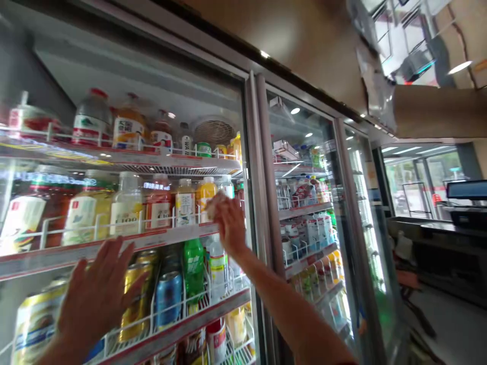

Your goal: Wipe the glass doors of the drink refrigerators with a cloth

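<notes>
A glass door (178, 66) of a drinks fridge stands in front of me, shelves of bottles and cans behind it. My right hand (231, 223) is raised at the middle shelf's height near the door's right side, fingers closed on a pale, crumpled cloth (215, 204) that appears to be against the glass. Behind the cloth is an orange juice bottle (206, 191). My left hand (97, 294) is lower left, fingers spread, holding nothing, in front of the lower shelf's cans. Whether its palm touches the glass I cannot tell.
A metal door frame (262, 203) runs down on the right, with further glass-doored fridge sections (304, 203) beyond it. A brown panel (243, 30) hangs above the doors. At far right are a counter (429, 228) with a monitor (467, 189) and the floor (452, 324).
</notes>
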Demonstrator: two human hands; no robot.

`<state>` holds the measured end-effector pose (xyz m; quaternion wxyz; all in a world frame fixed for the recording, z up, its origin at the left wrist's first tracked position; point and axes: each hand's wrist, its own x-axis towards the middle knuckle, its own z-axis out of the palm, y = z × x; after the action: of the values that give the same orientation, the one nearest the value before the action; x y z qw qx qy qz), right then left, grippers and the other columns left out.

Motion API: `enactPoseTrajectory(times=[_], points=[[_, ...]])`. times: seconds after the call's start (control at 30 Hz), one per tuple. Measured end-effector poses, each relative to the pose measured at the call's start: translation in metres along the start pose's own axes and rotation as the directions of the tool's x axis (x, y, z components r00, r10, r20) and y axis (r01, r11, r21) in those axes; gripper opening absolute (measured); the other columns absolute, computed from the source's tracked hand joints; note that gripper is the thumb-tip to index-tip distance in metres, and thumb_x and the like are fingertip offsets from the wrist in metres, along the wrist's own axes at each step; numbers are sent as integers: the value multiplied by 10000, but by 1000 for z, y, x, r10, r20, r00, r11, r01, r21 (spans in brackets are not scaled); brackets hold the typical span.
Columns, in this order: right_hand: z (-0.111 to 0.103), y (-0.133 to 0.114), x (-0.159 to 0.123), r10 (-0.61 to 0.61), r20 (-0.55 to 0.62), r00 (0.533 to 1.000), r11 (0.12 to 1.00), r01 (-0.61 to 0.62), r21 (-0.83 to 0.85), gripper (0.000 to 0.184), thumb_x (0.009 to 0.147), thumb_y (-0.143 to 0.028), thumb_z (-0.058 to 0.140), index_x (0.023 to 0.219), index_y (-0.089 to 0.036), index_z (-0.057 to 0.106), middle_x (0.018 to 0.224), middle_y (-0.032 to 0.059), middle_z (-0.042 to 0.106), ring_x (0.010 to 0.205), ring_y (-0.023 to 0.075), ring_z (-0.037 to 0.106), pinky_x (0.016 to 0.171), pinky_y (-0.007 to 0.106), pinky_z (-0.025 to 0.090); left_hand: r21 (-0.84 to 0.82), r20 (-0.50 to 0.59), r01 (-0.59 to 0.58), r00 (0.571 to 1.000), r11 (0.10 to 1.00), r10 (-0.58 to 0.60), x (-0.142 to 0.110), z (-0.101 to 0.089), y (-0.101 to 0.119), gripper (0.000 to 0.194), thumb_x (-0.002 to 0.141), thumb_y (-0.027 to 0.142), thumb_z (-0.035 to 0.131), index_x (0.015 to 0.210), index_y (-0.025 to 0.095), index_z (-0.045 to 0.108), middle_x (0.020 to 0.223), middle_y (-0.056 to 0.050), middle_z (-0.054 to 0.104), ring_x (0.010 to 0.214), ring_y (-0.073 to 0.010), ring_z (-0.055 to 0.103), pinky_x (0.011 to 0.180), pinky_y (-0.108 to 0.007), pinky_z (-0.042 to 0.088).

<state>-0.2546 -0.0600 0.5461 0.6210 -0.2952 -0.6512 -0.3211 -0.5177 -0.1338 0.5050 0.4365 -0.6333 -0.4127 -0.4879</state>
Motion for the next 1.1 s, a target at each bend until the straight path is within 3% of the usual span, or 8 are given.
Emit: enactPoseTrajectory(times=[0.13, 0.33, 0.43, 0.53, 0.63, 0.77, 0.93, 1.1], points=[[2, -27, -53, -487, 216, 846, 871, 489, 48, 350, 865, -345, 454, 1205, -285, 512, 1405, -26, 402, 1378, 187, 187, 1111, 388, 266, 0, -12, -7, 1000, 1000, 7, -1, 1, -2, 680, 799, 438, 425, 1397, 403, 105, 1476, 59, 149, 1352, -250, 225, 1107, -515, 147], [6, 3, 23, 71, -139, 988, 996, -77, -39, 388, 877, -211, 376, 1249, -148, 468, 1383, 118, 414, 1367, 240, 219, 1078, 481, 282, 57, -38, -11, 999, 998, 13, -3, 1, -4, 678, 809, 405, 437, 1404, 383, 112, 1474, 50, 174, 1343, -233, 250, 1116, -481, 161], [7, -12, -3, -149, -5, 989, 988, 149, 27, 377, 865, -254, 423, 1229, -184, 489, 1405, 80, 393, 1375, 232, 193, 1094, 450, 282, 46, -33, -26, 999, 999, 27, -2, 0, -5, 678, 809, 407, 442, 1398, 401, 107, 1473, 52, 188, 1338, -242, 261, 1111, -494, 168], [5, -33, -63, -482, 158, 862, 876, 469, 118, 276, 856, -316, 469, 1107, -251, 564, 1355, -7, 465, 1343, 190, 271, 1100, 380, 299, 18, -47, -7, 999, 1000, 8, 0, -1, 1, 664, 820, 374, 443, 1389, 429, 106, 1469, 69, 212, 1331, -242, 282, 1105, -508, 183], [-1, -33, -77, -525, 145, 839, 850, 510, 130, 214, 862, -309, 472, 1029, -245, 588, 1271, -14, 539, 1288, 147, 356, 1054, 305, 367, -36, -112, 57, 992, 998, -60, 9, 3, 20, 641, 840, 322, 430, 1386, 439, 112, 1478, 86, 190, 1346, -235, 252, 1113, -511, 171], [-29, 17, -21, -153, -160, 975, 981, 170, 99, 285, 867, -203, 394, 1109, -195, 545, 1220, 89, 538, 1208, 157, 442, 974, 325, 443, -136, -152, -27, 988, 990, 6, 36, 22, 68, 663, 843, 256, 459, 1398, 402, 127, 1492, 62, 166, 1361, -233, 216, 1117, -492, 199], [-83, 129, 25, 156, -484, 861, 983, -183, -9, 367, 863, -185, 357, 1207, -168, 484, 1211, 136, 521, 1205, 206, 438, 999, 457, 402, -174, -203, -248, 956, 953, 211, 77, 57, 148, 674, 846, 189, 455, 1424, 287, 123, 1483, -38, 225, 1362, -239, 215, 1103, -473, 243], [-69, 182, 1, 99, -196, 976, 983, -127, -134, 405, 870, -186, 354, 1257, -177, 475, 1337, 128, 451, 1314, 223, 320, 1023, 462, 365, -204, -193, -370, 923, 906, 333, 109, 93, 232, 623, 862, 192, 412, 1421, 243, 143, 1468, -77, 262, 1362, -229, 213, 1087, -468, 276]])
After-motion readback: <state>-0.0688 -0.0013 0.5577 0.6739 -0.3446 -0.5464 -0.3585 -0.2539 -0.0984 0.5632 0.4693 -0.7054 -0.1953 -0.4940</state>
